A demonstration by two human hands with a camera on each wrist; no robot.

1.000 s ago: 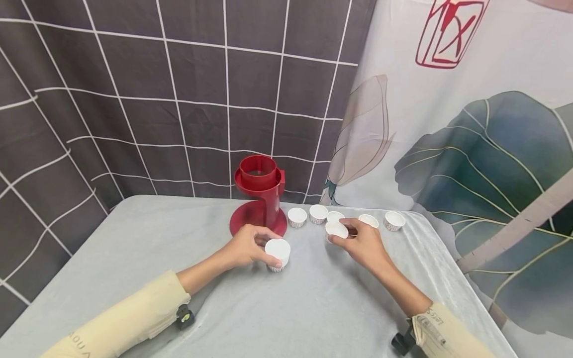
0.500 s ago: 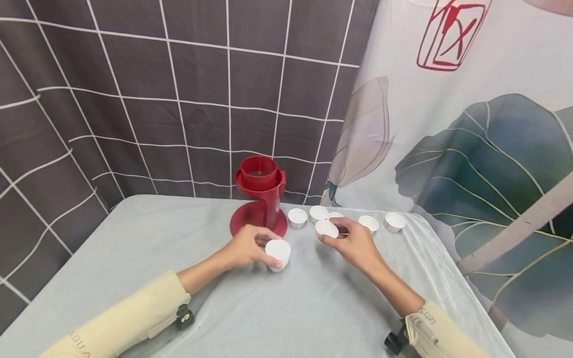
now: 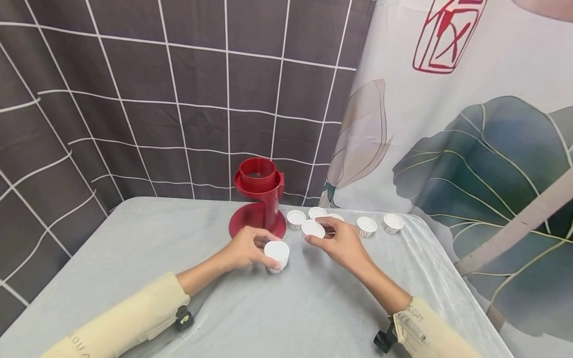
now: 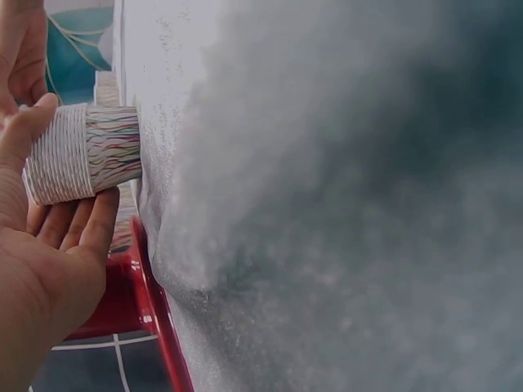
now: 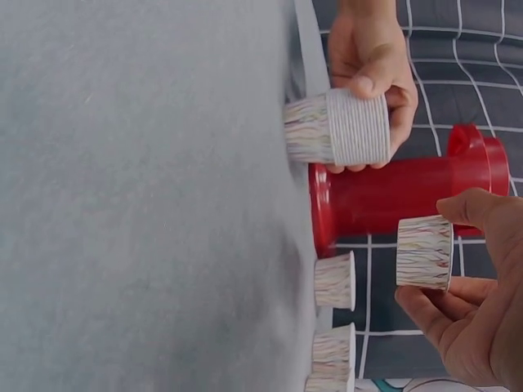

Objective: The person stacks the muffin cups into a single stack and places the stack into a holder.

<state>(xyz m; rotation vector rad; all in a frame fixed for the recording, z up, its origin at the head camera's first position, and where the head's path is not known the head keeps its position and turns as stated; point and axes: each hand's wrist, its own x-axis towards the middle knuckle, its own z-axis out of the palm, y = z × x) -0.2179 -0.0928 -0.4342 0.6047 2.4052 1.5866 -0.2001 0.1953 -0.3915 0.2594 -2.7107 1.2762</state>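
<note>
My left hand (image 3: 250,248) grips a stack of nested paper cups (image 3: 276,253) with fluted, colour-streaked sides. In the left wrist view the stack (image 4: 82,153) stands with its base on the cloth, many rims showing close together. My right hand (image 3: 342,241) pinches a single paper cup (image 3: 313,228) between thumb and fingers. The right wrist view shows this cup (image 5: 425,253) held off the table, apart from the stack (image 5: 343,128) in the left hand. Behind the hands several more cups stand in a loose row, among them one (image 3: 296,219) near the red stand.
A red cylindrical stand (image 3: 264,204) with a round base is at the table's back edge. Two cups, one nearer (image 3: 366,226) and one farther right (image 3: 393,223), stand right of the right hand. Grey gridded cloth (image 3: 192,124) hangs behind the grey-covered table (image 3: 156,238).
My right hand has moved left with its cup, closer to the stack, uncovering more of a cup behind it. The left hand and its stack have stayed in place.
</note>
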